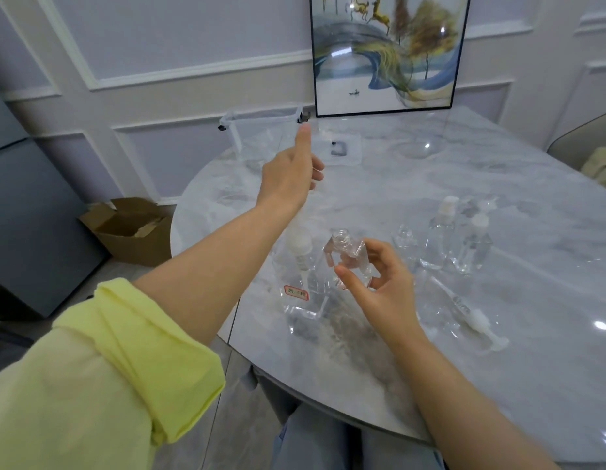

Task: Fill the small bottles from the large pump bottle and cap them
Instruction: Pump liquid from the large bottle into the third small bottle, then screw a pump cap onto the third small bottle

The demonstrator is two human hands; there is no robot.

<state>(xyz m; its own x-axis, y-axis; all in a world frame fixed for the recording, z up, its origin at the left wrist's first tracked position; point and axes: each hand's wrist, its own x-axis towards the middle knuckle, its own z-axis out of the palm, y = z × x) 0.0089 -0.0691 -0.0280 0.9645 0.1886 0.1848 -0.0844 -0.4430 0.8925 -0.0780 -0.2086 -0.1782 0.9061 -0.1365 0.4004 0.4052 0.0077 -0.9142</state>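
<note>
Right hand [379, 286] pinching uncapped small bottle [347, 259] beside large pump bottle [299, 279]. Left hand [289, 178] hovering raised above pump, forefinger extended, holding nothing. Two capped bottles [457, 242] standing filled on tabletop [498, 334]; another bottle [405, 242] awaiting filling.

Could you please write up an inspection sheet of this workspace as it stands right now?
Surface: marble-look table, glossy, with light reflections.
Job's things: large pump bottle with a red-edged label stands near the table's front edge; open small bottle uncapped, held above the table; two capped bottles stand to the right; another small bottle uncapped beside them.
Clutter: loose pump tube lying flat; clear bin at the back.
Grippers: left hand raised over the pump, forefinger extended; right hand pinches the open small bottle.
Cables: nothing seen.
Surroundings: framed picture leaning on the wall; cardboard box on the floor.
</note>
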